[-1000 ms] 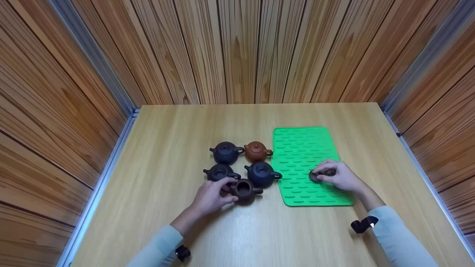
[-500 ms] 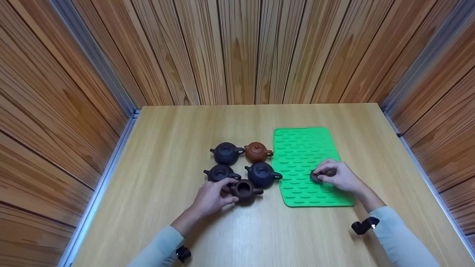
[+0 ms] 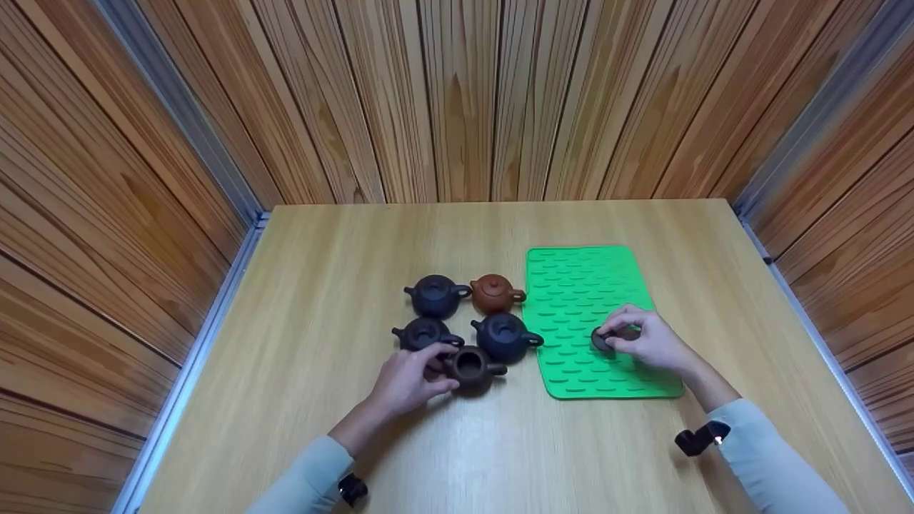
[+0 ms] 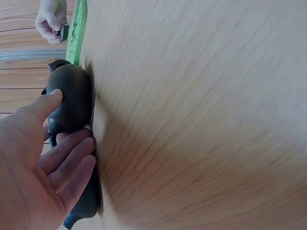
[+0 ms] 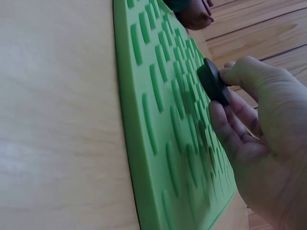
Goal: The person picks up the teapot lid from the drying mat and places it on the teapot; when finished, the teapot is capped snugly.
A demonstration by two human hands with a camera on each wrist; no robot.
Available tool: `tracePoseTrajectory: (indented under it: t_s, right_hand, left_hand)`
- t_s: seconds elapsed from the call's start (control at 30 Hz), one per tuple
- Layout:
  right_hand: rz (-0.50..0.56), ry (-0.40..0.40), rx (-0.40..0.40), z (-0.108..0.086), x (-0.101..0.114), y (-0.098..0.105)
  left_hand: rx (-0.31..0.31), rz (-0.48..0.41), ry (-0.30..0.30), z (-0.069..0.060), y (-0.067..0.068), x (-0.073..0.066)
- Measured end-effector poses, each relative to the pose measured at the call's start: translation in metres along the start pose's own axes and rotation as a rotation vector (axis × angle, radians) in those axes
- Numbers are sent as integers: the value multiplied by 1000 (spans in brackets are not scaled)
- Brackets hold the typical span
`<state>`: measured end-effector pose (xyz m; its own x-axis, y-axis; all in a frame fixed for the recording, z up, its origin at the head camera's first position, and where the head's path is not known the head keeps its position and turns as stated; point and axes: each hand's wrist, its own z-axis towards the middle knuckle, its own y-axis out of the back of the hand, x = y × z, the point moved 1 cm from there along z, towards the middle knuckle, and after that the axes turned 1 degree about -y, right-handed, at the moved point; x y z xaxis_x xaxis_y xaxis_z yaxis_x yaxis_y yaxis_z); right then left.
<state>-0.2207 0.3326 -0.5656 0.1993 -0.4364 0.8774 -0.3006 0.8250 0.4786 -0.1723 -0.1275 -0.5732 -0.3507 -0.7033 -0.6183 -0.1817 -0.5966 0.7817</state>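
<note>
My left hand (image 3: pixel 408 380) grips a dark brown teapot (image 3: pixel 471 365) on its spout side. The pot stands lidless, its round mouth showing in the head view. In the left wrist view the thumb lies on the pot's body (image 4: pixel 72 98), with the fingers bent near the spout. Over the green mat (image 3: pixel 571 285), my right hand (image 3: pixel 653 343) pinches a small dark teapot lid (image 3: pixel 601 340) between thumb and fingers. The right wrist view has the lid (image 5: pixel 213 81) tilted on edge and raised off the mat.
Behind the brown pot stand three dark teapots, one at back left (image 3: pixel 435 296), one at left (image 3: pixel 423 333) and one at right (image 3: pixel 503 337). A reddish-brown teapot (image 3: pixel 494 293) with its lid on sits at the back. Wood-panelled walls (image 3: pixel 457 100) enclose the table.
My right hand has shifted slightly left with the lid, which now looks more tilted. The left hand and the brown teapot have stayed in place.
</note>
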Motion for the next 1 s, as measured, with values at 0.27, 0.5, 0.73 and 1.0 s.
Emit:
tracePoseTrajectory:
  t_s: [0.27, 0.5, 0.73, 1.0]
  right_hand:
    - [1, -39, 3, 1, 11, -11]
    - [-11, 1, -2, 3, 23, -22]
    - [-4, 18, 31, 8, 35, -36]
    - [0, 73, 54, 16, 50, -51]
  left_hand:
    - [-11, 5, -8, -1, 1, 0]
    - [-2, -3, -4, -1, 0, -1]
    - [-4, 11, 4, -1, -1, -1]
    - [-13, 21, 1, -2, 0, -1]
